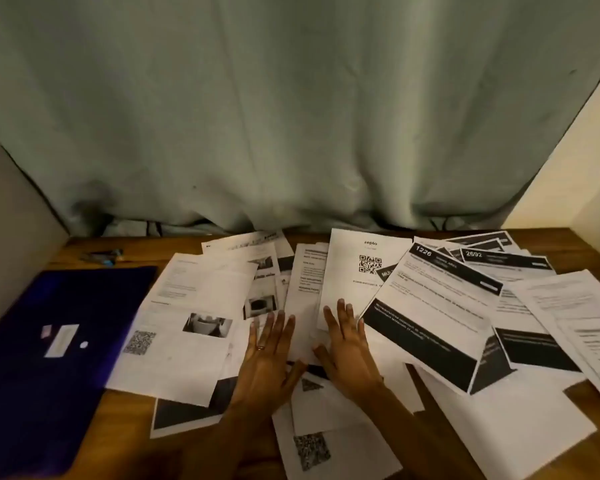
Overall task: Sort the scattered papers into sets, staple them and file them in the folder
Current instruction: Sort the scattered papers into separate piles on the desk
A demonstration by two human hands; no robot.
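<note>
The scattered papers (201, 355) lay overlapping on the wooden surface (84, 245), spreading rightward from the right edge of the dark blue folder (49, 358), which lay flat. Both hands rested palm-down on the sheets to the right of the folder. The left hand (269, 355) was nearer the folder and the right hand (347, 348) just beyond it, each with fingers straight and spread, gripping nothing. A small blue object (103, 256), too blurred to name, lay beyond the folder's far edge.

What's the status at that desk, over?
Both open: left hand, right hand, flat on scattered papers. No sets yet. Closed blue folder at left. Nothing in the way.
</note>
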